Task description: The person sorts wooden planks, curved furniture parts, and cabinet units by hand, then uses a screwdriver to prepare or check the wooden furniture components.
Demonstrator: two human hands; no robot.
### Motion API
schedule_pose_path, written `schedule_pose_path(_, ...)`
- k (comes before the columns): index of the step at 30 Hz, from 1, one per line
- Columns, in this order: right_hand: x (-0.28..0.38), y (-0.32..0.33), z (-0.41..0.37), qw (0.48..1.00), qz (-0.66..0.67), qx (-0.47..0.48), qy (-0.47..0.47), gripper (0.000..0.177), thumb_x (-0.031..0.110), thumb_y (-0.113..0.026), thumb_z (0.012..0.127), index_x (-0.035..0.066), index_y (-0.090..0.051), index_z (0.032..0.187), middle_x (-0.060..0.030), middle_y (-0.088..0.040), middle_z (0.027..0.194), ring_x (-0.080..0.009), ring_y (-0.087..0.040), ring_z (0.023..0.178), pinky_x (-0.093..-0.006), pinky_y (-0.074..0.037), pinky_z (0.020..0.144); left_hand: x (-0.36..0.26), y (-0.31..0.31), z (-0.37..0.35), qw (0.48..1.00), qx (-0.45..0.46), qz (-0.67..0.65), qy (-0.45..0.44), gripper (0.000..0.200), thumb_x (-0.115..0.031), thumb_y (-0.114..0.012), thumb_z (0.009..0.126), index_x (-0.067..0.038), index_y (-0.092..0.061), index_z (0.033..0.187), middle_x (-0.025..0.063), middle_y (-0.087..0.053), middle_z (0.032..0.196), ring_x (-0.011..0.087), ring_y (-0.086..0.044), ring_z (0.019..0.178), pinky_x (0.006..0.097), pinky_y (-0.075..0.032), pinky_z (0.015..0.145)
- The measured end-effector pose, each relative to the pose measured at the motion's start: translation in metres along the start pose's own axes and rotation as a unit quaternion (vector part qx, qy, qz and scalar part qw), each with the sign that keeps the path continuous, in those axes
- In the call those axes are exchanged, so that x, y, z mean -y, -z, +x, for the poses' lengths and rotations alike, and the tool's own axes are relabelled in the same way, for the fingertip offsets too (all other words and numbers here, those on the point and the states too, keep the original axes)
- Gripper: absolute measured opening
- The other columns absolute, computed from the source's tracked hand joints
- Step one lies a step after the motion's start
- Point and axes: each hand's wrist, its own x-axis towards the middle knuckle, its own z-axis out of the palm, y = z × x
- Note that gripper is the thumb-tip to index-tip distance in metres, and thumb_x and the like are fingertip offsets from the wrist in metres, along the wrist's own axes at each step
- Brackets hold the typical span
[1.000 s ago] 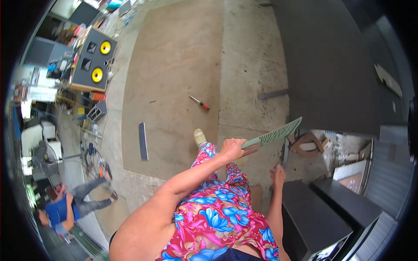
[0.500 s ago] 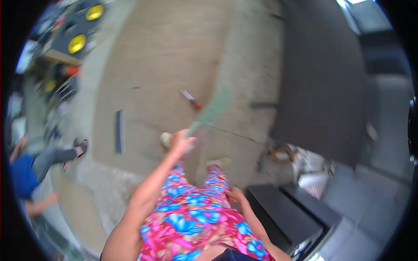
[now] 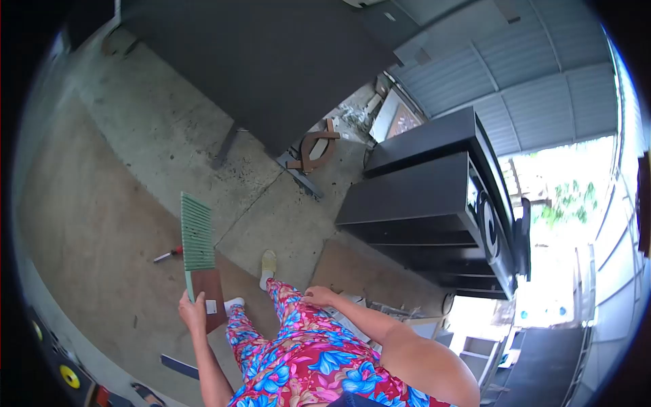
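My left hand [image 3: 193, 312] is closed around the handle of a green hand brush [image 3: 197, 234], its long bristles pointing up and away from me. Beside the handle, right at my fingers, is a flat brown piece [image 3: 210, 288] with a white label. My right hand [image 3: 319, 296] rests on the thigh of my flowered trousers with nothing showing in it. On the floor beyond the brush lies a red-handled tool [image 3: 178, 251] with a metal blade, partly hidden by the bristles.
Black cabinets [image 3: 413, 190] stand on the right, one with a round opening. A large dark panel [image 3: 264, 61] fills the far side. Near its corner lies a brown curved frame [image 3: 314, 150]. A dark strip [image 3: 179, 366] is on the brown floor sheet [image 3: 102, 224]; another person's foot [image 3: 146, 393] shows lower left.
My view has swung to the right, bringing the cabinets and bright opening into sight. The brush has gone from slanting and blurred to upright in view, still in my left hand.
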Motion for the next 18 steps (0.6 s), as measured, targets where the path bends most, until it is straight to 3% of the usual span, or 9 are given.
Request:
schedule_pose_path(4, -0.011, 0.008, -0.010, 0.995, 0.090, -0.027, -0.044, 0.045, 0.047, -0.055, 0.080, 0.007, -0.066, 0.096, -0.0153, -0.065, 0.091, -0.0290, -0.062, 0.087, -0.0370, -0.047, 0.076, -0.056, -0.011, 0.000, 0.998, 0.038, 0.024, -0.033, 0.029, -0.015, -0.066, 0.071, -0.003, -0.063, 0.097, 0.0176, -0.065, 0.084, 0.0345, -0.062, 0.081, 0.0391, -0.047, 0.071)
schedule_pose_path(7, -0.030, 0.035, -0.027, 0.989, 0.121, -0.080, 0.009, 0.045, 0.046, -0.056, 0.079, 0.005, -0.065, 0.095, -0.0156, -0.065, 0.088, -0.0282, -0.063, 0.082, -0.0366, -0.047, 0.075, -0.123, -0.024, -0.007, 0.993, 0.081, 0.052, -0.063, 0.028, -0.015, -0.066, 0.071, -0.003, -0.063, 0.096, 0.0179, -0.065, 0.084, 0.0345, -0.062, 0.081, 0.0393, -0.047, 0.071)
schedule_pose_path(11, -0.071, 0.058, -0.026, 0.970, 0.215, -0.095, -0.059, 0.043, 0.044, -0.056, 0.080, 0.004, -0.064, 0.095, -0.0137, -0.065, 0.082, -0.0237, -0.063, 0.068, -0.0349, -0.049, 0.065, -0.168, -0.068, -0.003, 0.979, 0.123, 0.100, -0.124, 0.026, -0.014, -0.066, 0.071, -0.004, -0.063, 0.095, 0.0179, -0.065, 0.083, 0.0351, -0.062, 0.081, 0.0394, -0.046, 0.070)
schedule_pose_path(15, -0.104, 0.083, -0.025, 0.926, 0.329, -0.140, -0.118, 0.042, 0.044, -0.056, 0.082, 0.005, -0.062, 0.097, -0.0108, -0.064, 0.076, -0.0188, -0.062, 0.062, -0.0323, -0.049, 0.056, -0.224, -0.099, 0.000, 0.964, 0.170, 0.078, -0.189, 0.027, -0.012, -0.067, 0.072, 0.001, -0.062, 0.094, 0.0202, -0.064, 0.083, 0.0370, -0.061, 0.082, 0.0401, -0.046, 0.071)
schedule_pose_path(18, -0.103, 0.094, -0.043, 0.885, 0.396, -0.189, -0.157, 0.042, 0.043, -0.055, 0.083, 0.005, -0.061, 0.100, -0.0085, -0.063, 0.077, -0.0175, -0.063, 0.065, -0.0305, -0.049, 0.054, -0.267, -0.098, -0.006, 0.949, 0.180, 0.135, -0.221, 0.028, -0.013, -0.068, 0.071, 0.003, -0.061, 0.093, 0.0217, -0.063, 0.082, 0.0390, -0.060, 0.081, 0.0416, -0.045, 0.071)
